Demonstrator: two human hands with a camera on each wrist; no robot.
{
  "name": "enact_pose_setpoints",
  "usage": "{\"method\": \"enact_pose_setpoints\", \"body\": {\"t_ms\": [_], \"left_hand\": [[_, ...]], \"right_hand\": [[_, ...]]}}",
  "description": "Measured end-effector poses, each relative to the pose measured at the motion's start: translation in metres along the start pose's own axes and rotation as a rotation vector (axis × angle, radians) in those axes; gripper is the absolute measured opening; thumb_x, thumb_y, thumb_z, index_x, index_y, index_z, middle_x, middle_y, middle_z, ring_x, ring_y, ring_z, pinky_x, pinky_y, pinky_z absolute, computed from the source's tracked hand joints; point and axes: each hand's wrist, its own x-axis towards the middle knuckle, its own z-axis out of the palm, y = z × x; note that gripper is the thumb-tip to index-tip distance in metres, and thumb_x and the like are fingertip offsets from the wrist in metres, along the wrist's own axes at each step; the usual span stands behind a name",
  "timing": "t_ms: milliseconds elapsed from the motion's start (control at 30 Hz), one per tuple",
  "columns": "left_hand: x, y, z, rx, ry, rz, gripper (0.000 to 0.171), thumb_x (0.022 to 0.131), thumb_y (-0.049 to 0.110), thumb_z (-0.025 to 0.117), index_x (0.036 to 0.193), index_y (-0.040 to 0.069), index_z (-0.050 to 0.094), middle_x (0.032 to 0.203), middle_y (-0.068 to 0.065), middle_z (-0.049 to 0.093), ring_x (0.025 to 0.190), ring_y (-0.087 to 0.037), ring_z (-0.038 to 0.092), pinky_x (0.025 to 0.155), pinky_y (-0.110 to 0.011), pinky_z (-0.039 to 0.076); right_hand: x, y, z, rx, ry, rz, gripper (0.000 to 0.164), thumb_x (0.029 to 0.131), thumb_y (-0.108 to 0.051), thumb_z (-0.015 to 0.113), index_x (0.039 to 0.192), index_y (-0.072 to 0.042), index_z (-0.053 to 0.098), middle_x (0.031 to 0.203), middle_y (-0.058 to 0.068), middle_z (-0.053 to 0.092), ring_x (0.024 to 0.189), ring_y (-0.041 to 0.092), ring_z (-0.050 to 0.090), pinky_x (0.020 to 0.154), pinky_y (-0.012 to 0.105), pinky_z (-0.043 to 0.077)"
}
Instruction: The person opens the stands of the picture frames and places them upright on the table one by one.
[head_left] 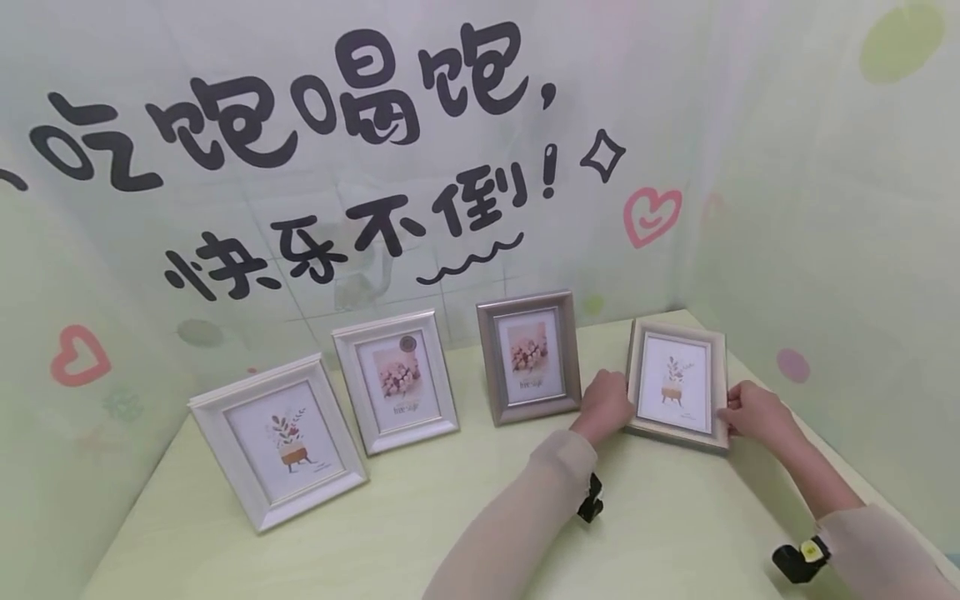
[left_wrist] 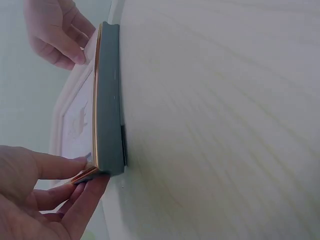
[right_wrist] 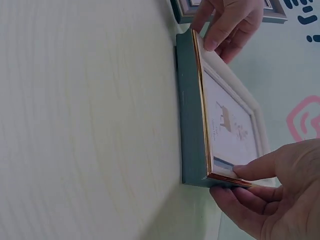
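A gold-beige picture frame (head_left: 678, 385) with a potted-plant print leans back at the right end of the table. My left hand (head_left: 604, 407) pinches its left side, thumb on the front face and fingers behind the edge, as the left wrist view shows. On the opposite side my right hand (head_left: 763, 414) grips the border between thumb and fingers. In the right wrist view the frame's dark side edge (right_wrist: 192, 110) faces the camera, and its lower edge is at the tabletop. Just left of my left hand stands a brownish picture frame (head_left: 495, 408) with a flower print.
Two white frames stand farther left: one with a flower print (head_left: 397, 383), the other with a plant print (head_left: 285, 446). Behind them hangs a pale curtain (head_left: 450, 175) with black lettering. The pale table (head_left: 405, 525) runs to a right edge near my right arm.
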Motion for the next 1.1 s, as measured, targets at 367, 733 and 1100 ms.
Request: {"method": "enact_pose_setpoints", "body": {"t_ms": [367,733,1100], "left_hand": [[-0.002,0.010,-0.004,-0.214,0.145,-0.067,0.033,0.098,0.018,0.060,0.123,0.005,0.044,0.113,-0.007,0.050,0.092,-0.018,0.054,0.079,-0.026,0.052],[-0.007,-0.001,-0.001,-0.259,0.157,-0.071,0.019,0.101,0.015,0.052,0.117,0.008,0.044,0.111,-0.005,0.048,0.091,-0.015,0.051,0.077,-0.025,0.050],[-0.010,-0.011,0.006,-0.315,0.192,-0.047,0.016,0.101,0.018,0.056,0.109,0.010,0.045,0.105,-0.003,0.047,0.090,-0.014,0.051,0.078,-0.025,0.049]], "right_hand": [[-0.011,-0.015,-0.001,0.036,0.238,-0.064,0.032,0.089,-0.006,0.064,0.105,0.012,0.044,0.089,0.026,0.059,0.078,0.029,0.058,0.061,0.029,0.044],[-0.019,-0.015,0.015,0.119,0.302,-0.098,0.031,0.092,-0.005,0.063,0.110,0.012,0.043,0.112,0.039,0.058,0.097,0.050,0.066,0.061,0.016,0.044],[-0.026,-0.009,0.025,0.171,0.313,-0.105,0.031,0.095,-0.013,0.062,0.109,0.009,0.045,0.110,0.035,0.060,0.076,-0.025,0.036,0.061,0.011,0.043]]}}
